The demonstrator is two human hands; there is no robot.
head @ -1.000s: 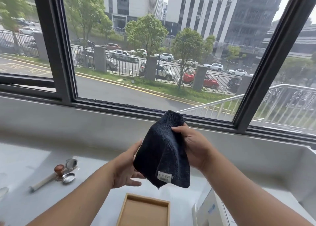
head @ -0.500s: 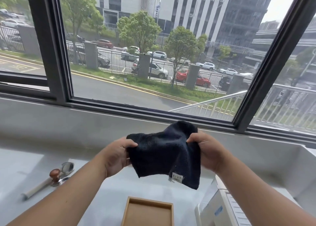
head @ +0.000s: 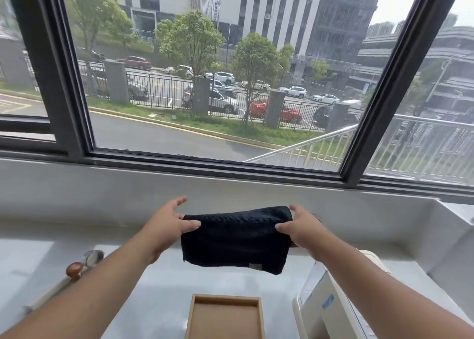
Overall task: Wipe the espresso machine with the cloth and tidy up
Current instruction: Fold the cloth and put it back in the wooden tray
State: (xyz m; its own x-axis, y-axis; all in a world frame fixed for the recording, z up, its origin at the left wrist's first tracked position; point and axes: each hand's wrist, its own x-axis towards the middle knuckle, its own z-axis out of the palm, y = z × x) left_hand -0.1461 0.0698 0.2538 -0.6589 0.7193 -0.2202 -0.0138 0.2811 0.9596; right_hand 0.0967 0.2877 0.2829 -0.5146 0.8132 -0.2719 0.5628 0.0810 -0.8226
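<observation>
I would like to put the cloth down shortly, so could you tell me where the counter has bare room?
The counter is bare between the wooden tray and the back wall, below the dark cloth, and also far left behind the tamper. It is crowded lower right, where the white machine stands beside the tray, and around the tamper's tools.

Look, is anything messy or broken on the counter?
Nothing stands out. Both hands, left and right, hold the dark cloth up in the air. The wooden tray sits straight, and no spill shows on the counter.
</observation>
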